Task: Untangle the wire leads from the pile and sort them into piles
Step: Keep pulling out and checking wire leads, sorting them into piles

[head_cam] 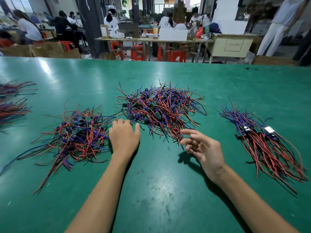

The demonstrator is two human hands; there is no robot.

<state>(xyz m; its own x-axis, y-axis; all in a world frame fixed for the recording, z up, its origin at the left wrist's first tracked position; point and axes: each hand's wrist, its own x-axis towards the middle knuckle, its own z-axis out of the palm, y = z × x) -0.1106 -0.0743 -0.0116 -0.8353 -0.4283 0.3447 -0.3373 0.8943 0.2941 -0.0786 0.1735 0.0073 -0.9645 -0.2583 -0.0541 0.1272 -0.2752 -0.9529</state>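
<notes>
A big tangled pile (161, 108) of red, blue and black wire leads with small circuit boards lies mid-table. A second tangled pile (77, 137) lies to its left. On the right, a combed bundle (262, 142) has its leads lying parallel, boards at the top. My left hand (123, 137) rests palm down between the two tangled piles, fingertips touching the wires at the left pile's edge, holding nothing. My right hand (202, 147) hovers just below the middle pile, fingers spread and curled, empty.
The green table (151, 190) stretches wide, with bare surface in front of me. More sorted wire bundles (11, 100) lie at the far left edge. Beyond the table's far edge, people sit at workbenches among red stools and cardboard boxes.
</notes>
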